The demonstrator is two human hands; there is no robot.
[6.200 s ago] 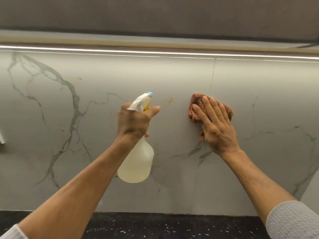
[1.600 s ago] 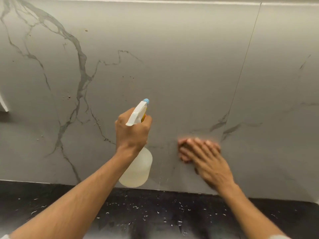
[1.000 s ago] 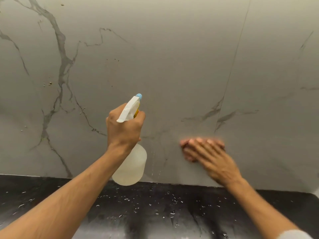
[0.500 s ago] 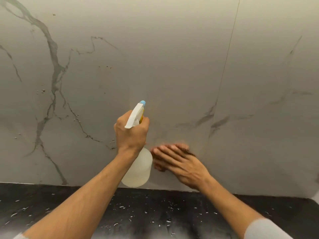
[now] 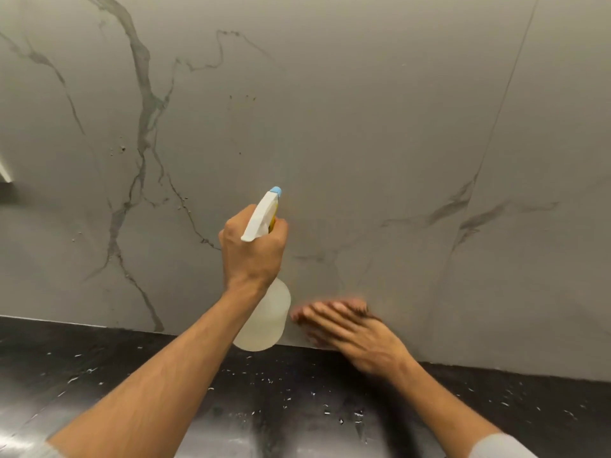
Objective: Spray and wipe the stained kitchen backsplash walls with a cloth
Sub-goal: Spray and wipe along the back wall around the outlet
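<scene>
The grey marble-look backsplash (image 5: pixel 363 127) fills the view, with small brown specks near its upper middle and left. My left hand (image 5: pixel 253 249) grips a translucent spray bottle (image 5: pixel 264 320) with a white trigger head and blue nozzle, pointed at the wall. My right hand (image 5: pixel 350 332) is blurred and lies flat low on the wall, just right of the bottle and above the counter line. It presses a reddish cloth (image 5: pixel 365 309), of which only a sliver shows past the fingers.
A black speckled countertop (image 5: pixel 297 391) runs along the bottom, wet and glossy in places. A vertical panel seam (image 5: pixel 506 94) crosses the wall at right. A pale object's edge (image 5: pixel 5 173) pokes in at the far left.
My right hand has slid the cloth down to the base of the wall beside the bottle. The view has shifted right and down a little; the left hand holds the bottle much as before.
</scene>
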